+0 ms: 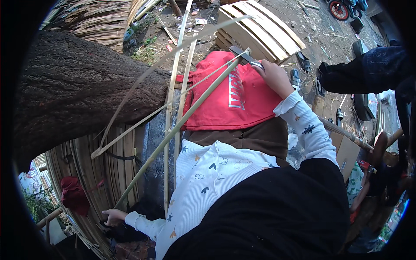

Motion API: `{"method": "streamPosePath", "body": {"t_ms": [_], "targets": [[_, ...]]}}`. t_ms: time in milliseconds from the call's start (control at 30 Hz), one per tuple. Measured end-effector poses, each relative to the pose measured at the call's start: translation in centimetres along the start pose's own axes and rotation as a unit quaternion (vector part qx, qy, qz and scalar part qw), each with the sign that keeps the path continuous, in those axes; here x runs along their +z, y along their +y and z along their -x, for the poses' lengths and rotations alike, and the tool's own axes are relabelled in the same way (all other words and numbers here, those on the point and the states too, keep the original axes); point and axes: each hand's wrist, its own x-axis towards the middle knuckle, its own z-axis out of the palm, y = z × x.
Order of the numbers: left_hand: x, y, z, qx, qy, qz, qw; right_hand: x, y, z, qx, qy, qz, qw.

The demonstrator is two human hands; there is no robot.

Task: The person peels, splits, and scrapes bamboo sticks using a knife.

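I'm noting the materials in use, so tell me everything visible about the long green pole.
The green pole looks like bamboo: slender, smooth and almost straight. It slants from the person's left hand, which holds its lower end, up to the knife in the right hand. The knife appears to meet it near its upper end, where a thin pale strip seems split from it. It crosses over the red cloth; contact there is unclear.

Left: thick, dark tree trunk [86, 86], bark deeply furrowed. Below it, crumpled dark red cloth [76, 195]. Upper right: red-rimmed wheel [339, 10], apparently a motorbike's, too small to confirm. Nearer, a sandal [296, 79] on dirt ground [321, 50] scattered with litter [200, 21]. Right side: brown cardboard [348, 152], tilted.
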Motion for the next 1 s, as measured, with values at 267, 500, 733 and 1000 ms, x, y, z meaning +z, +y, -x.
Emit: {"method": "streamPosePath", "body": {"t_ms": [267, 500, 733, 1000], "targets": [[-16.2, 12.2, 29.0, 0.629, -0.458, 0.333, 0.533, -1.1, -1.4, 3.6, 0.046, 0.052, -0.079, 0.994], [-22.9, 18.7, 41.6, 0.651, -0.486, 0.437, 0.387, -2.8, -1.9, 4.6, 0.210, -0.120, -0.406, 0.881], [-21.2, 21.0, 47.6, 0.646, -0.605, 0.358, 0.298, 0.2, 0.4, 3.2, 0.331, -0.282, -0.718, 0.544], [-20.6, 20.8, 48.7, 0.653, -0.559, 0.406, 0.309, -0.7, 5.3, 0.9, 0.356, -0.302, -0.805, 0.367]]}}
